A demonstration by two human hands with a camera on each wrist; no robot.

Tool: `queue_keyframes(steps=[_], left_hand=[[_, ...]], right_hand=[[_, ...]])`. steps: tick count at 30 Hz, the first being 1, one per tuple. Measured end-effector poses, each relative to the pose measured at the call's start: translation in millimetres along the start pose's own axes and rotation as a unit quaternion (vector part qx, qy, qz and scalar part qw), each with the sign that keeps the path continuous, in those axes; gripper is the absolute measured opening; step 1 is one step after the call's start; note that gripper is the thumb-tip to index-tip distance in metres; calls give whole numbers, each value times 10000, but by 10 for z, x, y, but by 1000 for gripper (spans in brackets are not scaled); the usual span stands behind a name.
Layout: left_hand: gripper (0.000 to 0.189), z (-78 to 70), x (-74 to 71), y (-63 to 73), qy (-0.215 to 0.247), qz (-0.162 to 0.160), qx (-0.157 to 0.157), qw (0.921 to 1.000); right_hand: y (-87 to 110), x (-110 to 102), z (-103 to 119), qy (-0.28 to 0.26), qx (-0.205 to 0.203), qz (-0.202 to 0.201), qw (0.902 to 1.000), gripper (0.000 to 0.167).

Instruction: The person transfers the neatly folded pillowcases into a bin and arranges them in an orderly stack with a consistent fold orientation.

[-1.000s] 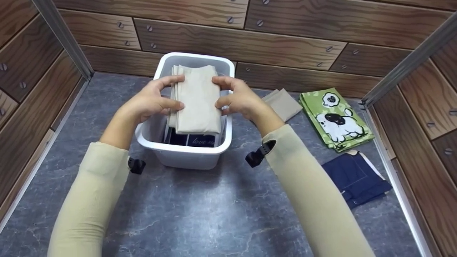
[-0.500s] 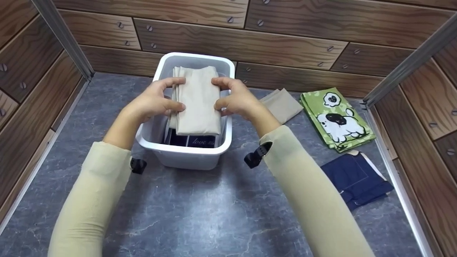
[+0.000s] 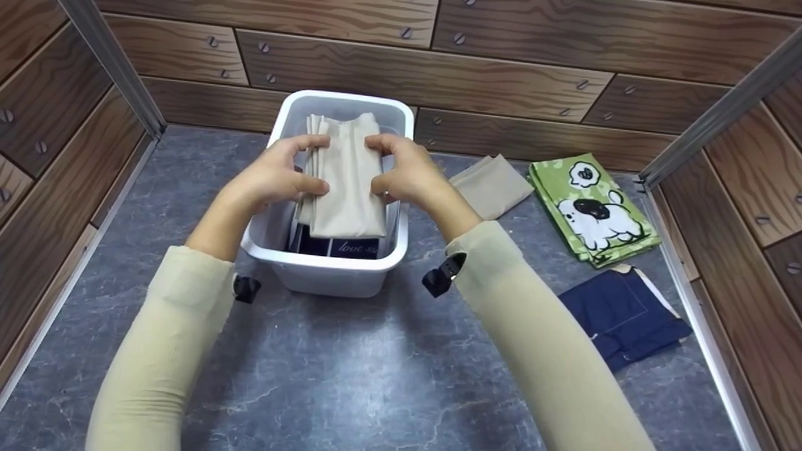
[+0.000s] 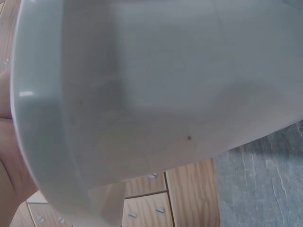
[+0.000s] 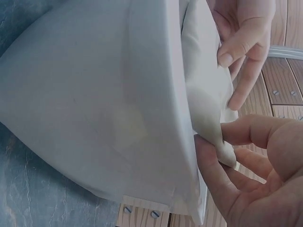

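Note:
A folded beige cloth [image 3: 348,181] lies in the mouth of a white plastic bin [image 3: 338,260]. My left hand [image 3: 276,172] grips its left folds, thumb and forefinger on top. Opposite, my right hand [image 3: 407,169] pinches the right edge between thumb and fingers, as the right wrist view also shows with the cloth [image 5: 203,80] at the bin's rim [image 5: 175,94]. Under the cloth a dark printed item [image 3: 354,248] with white lettering shows in the bin. The bin's wall [image 4: 165,71] fills most of the left wrist view, with only part of the left hand [image 4: 12,156] at its edge.
Right of the bin lie a second folded beige cloth [image 3: 494,186], a green folded cloth [image 3: 595,210] with a dog print, and a folded navy cloth [image 3: 630,313]. Wood-patterned walls [image 3: 351,69] enclose the grey marbled floor [image 3: 351,369] at the back and sides.
My right hand has moved slightly left, and the cloth between my hands is squeezed narrower, with a crease down its middle. The bin and the other cloths stay put.

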State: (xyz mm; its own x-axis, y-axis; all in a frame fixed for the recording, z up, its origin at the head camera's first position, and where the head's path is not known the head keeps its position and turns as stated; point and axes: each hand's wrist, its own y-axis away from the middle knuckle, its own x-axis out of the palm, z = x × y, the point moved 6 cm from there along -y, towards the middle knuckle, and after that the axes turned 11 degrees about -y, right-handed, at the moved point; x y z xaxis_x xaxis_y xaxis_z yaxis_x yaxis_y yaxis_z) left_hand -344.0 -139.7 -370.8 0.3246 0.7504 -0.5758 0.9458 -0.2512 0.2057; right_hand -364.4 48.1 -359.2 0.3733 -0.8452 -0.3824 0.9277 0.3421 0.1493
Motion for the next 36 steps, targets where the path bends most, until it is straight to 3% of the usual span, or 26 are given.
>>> queue_keyframes(steps=[5,16,31,36], left_hand=[[78,-12,9,-10,-158,13,135,9998],[76,-25,-14,-10,-791,-73,277,9965],[73,-1,-54,-25,-1063,-232,446,9931],[72,5,-65,-7,-1160,-251,307,9925]], right_hand=[[-4,17,-7,272,10,37,9996,80],[-7,60,-25,-4,90,149,9998,81],[-5,68,-41,-37,52,100,9999,80],[9,53,-42,-102,110,81,9999,79]])
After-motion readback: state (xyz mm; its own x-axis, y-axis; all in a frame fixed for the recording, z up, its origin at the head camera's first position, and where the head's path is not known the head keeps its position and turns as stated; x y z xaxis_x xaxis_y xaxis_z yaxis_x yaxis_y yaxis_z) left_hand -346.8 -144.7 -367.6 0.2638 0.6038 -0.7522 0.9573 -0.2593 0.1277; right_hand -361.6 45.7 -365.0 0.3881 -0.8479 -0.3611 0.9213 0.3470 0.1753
